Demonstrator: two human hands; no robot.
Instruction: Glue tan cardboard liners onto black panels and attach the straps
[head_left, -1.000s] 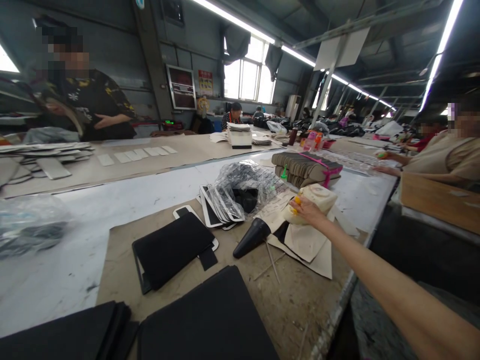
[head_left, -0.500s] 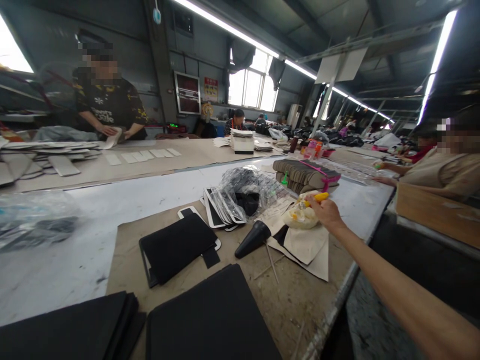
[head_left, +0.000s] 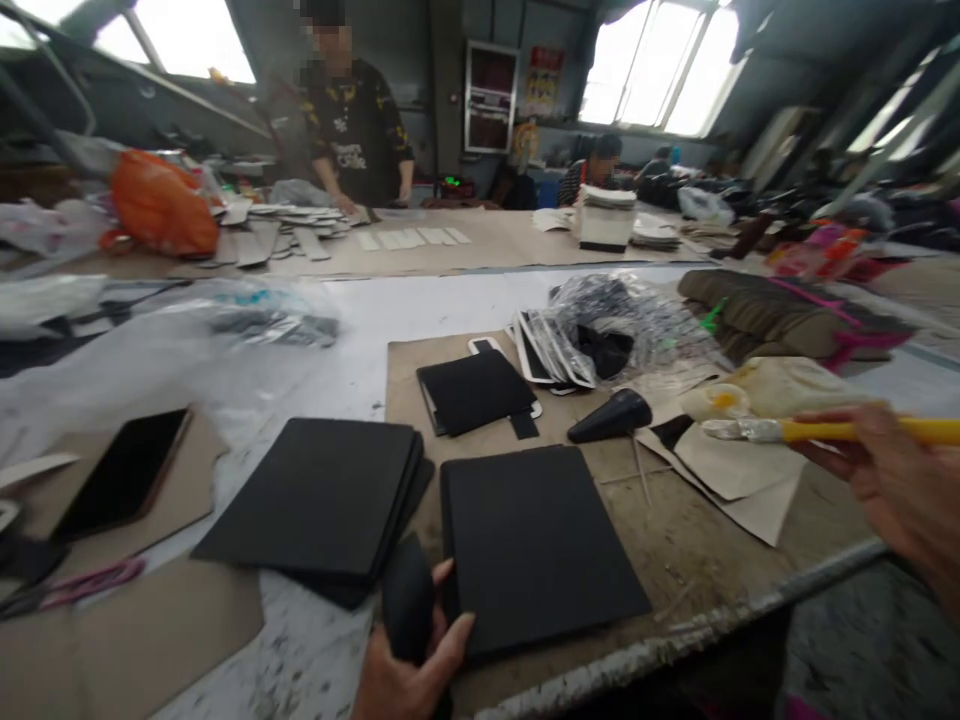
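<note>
Right hand (head_left: 900, 490) closed round yellow-handled brush (head_left: 821, 431), right of black square panel (head_left: 540, 550); left hand (head_left: 409, 675) grips curved black piece (head_left: 406, 598), left of panel. Panel: no coating visible yet.

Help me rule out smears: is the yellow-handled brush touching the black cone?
Apart. In the head view, cream sheets and a black scrap show between the black cone and the bristle end of the yellow-handled brush.

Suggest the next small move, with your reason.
Probably bring the yellow-handled paintbrush left toward the curved black piece: the right hand grips the brush, its bristles look pale and wet, and the left hand holds that piece well apart from it.
</note>
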